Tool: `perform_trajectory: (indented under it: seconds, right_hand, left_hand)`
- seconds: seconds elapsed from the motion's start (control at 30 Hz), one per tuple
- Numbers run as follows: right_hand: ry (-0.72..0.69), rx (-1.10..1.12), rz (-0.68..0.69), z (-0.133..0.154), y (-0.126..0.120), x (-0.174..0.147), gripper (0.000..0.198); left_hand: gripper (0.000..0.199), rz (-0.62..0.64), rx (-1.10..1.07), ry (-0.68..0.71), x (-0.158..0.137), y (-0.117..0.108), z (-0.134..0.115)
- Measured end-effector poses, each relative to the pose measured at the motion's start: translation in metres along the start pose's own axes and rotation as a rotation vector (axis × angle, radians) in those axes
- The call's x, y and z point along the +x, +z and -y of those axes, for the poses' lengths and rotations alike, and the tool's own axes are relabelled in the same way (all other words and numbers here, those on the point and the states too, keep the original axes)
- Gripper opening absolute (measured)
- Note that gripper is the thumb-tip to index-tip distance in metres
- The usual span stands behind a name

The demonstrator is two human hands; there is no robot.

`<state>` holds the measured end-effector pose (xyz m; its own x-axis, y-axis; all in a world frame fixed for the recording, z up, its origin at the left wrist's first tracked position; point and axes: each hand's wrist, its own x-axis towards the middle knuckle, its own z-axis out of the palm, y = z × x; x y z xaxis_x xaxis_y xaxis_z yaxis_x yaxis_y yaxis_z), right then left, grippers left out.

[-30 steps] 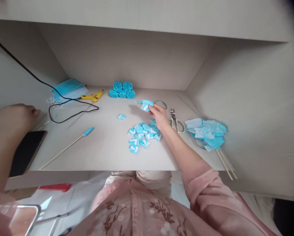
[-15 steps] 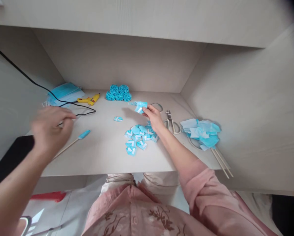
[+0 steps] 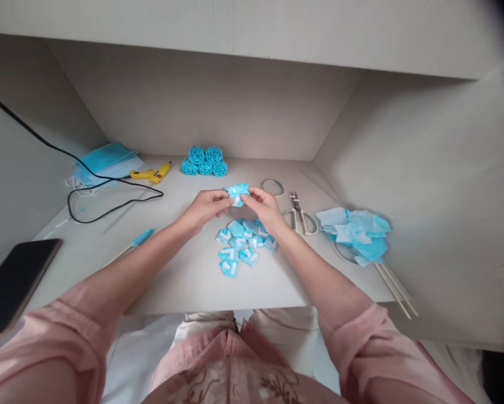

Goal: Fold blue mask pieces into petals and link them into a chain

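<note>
My left hand and my right hand meet above the middle of the desk. Between them, pinched by both sets of fingertips, is a light-blue folded mask-fabric piece with a white strip on its front. Just below lies a loose pile of similar blue folded pieces, several with white strips. Right of my right hand rests a pair of scissors with pale handles, and behind them a roll of tape or ring.
Blue rolled roses stand stacked at the back. A yellow glue gun, black cord and face masks lie left. A blue-tipped stick and phone are nearer. Cut fabric and wooden sticks lie right.
My left hand has come from the left, near the cord, to the blue piece and now grips it too. The lone folded piece on the desk no longer shows; my left hand covers that spot.
</note>
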<state>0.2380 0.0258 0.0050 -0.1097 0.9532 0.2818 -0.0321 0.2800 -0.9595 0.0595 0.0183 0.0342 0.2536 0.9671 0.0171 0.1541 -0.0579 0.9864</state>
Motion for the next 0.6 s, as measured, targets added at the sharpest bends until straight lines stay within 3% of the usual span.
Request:
perform_trajectory:
  seconds: [0.2,0.43,0.6]
  right_hand:
    - [0.059,0.048,0.034,0.0,-0.003,-0.002,0.041]
    - [0.077,0.074,0.113,0.005,0.005,-0.007,0.034]
    - [0.053,0.033,0.04,0.005,0.004,-0.006,0.027]
  left_hand:
    - [0.027,-0.063,-0.121,0.047,-0.003,0.004,0.0]
    - [0.028,-0.044,-0.156,0.052,-0.006,0.006,0.011]
    - [0.036,-0.011,-0.249,0.071,-0.002,-0.008,0.013]
